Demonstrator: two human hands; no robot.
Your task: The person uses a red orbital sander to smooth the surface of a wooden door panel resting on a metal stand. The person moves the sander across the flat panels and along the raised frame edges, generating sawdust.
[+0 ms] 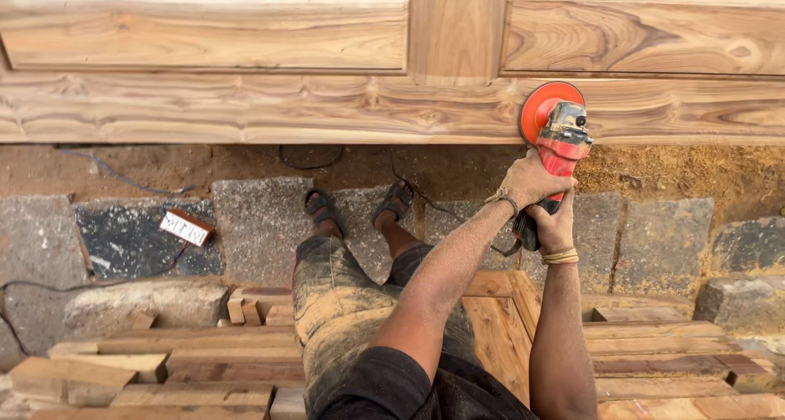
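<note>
I hold a red angle grinder with an orange sanding disc pressed to the lower rail of a large panelled wooden door that stands on its edge in front of me. My left hand grips the grinder's body near its head. Just below it, my right hand grips the black rear handle. Both arms are dusted with sawdust. My legs in dusty shorts and my sandalled feet stand on stone paving beneath the door.
Stone paving blocks and packed earth run along the door's base, with sawdust piled at the right. A black cable trails at left past a small plug box. Stacked wooden planks and frame parts lie around my legs.
</note>
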